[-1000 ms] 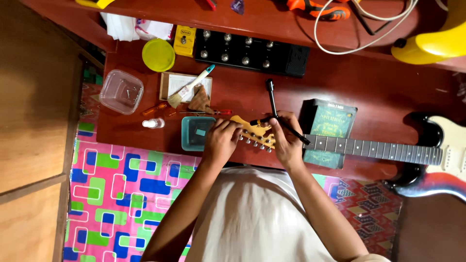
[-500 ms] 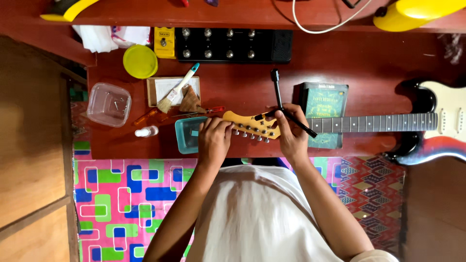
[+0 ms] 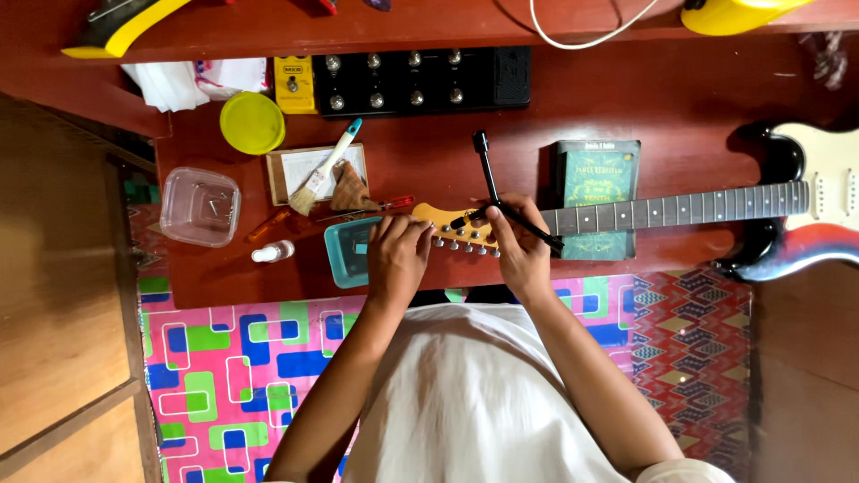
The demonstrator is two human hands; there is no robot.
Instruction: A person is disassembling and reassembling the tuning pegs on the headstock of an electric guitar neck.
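Note:
An electric guitar lies across the red table, its neck resting on a green book. My left hand rests on the yellow headstock by the tuning pegs. My right hand grips the neck just past the headstock and holds a black L-shaped tool against it. A teal tray sits under my left hand.
A black pedal board, a small yellow pedal, a yellow lid, a paintbrush on a card, a clear plastic box, a small white bottle and screwdrivers lie on the table. A patterned mat covers the floor.
The view has shifted, so the guitar sits lower and further right in the frame. Both hands stay at the headstock with the black tool.

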